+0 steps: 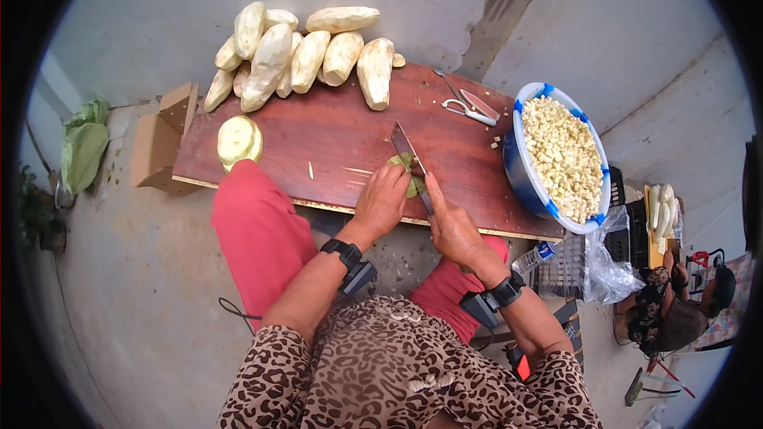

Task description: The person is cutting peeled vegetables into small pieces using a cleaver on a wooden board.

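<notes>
Blue basin [523, 173], peeler [478, 115] and pale vegetables [267, 67] around left hand [381, 197] on green scrap [415, 187], right hand [455, 230] around knife [404, 141].

reddish-brown table [318, 143], cream-white peeled vegetables [267, 67], pale green-yellow cut round [236, 141], olive-green piece [416, 186], pale yellow cubes [560, 159], blue-and-white patched basin [525, 175], tan-and-dark-brown leopard-print top [358, 373], coral-red trousers [258, 222], black wrist straps [504, 291], white peeler handle [480, 117], light brown cardboard box [152, 159], grey floor [151, 286], pale green sack [84, 155]

Knife [403, 141]: broad, dark blade, slanting away from the right fingers [435, 189], far end beyond the left fingers [391, 175]; handle hidden within the right grip. Green piece [416, 186]: flattish, irregular, beneath and beside the left fingertips, partly covered; blade across it.
</notes>
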`<state>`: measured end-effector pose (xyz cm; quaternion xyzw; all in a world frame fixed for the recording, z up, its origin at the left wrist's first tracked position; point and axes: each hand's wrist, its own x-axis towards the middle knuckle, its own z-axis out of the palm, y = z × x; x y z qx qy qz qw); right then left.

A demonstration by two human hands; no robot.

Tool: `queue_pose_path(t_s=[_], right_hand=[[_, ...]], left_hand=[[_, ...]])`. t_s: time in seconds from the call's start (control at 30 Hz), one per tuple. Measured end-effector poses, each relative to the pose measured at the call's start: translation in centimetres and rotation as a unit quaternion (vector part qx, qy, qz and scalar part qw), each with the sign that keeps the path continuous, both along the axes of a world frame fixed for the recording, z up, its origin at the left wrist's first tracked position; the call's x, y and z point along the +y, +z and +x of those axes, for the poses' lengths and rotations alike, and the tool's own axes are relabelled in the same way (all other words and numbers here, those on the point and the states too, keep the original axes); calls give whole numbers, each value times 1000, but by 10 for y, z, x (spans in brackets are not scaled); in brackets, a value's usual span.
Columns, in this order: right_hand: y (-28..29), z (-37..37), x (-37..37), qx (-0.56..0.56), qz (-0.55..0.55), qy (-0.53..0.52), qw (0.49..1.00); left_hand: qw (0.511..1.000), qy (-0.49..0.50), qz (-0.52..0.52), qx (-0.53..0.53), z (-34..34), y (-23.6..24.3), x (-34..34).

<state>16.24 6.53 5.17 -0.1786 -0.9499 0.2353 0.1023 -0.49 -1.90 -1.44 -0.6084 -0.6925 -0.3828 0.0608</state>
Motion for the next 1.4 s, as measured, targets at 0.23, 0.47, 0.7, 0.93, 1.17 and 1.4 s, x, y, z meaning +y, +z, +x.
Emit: queue_pose_path(t_s=[0.23, 0.47, 0.7, 0.93, 1.17, 1.4], right_hand=[[12, 6, -4, 7, -6, -4, 1000], [37, 9, -9, -22, -13, 25, 999], [-2, -5, -4, -39, 41, 9, 998], [5, -4, -4, -53, -3, -25, 998], [29, 6, -13, 8, 4, 16, 1000], [33, 1, -16, -46, 8, 17, 999]], left_hand=[[1000, 25, 13, 12, 2, -5, 0], [1000, 23, 11, 7, 0, -4, -2], [1000, 12, -22, -12, 0, 0, -1], [999, 43, 14, 9, 2, -1, -5], [999, 49, 5, -2, 2, -3, -5], [999, 40, 25, -2, 0, -2, -5]])
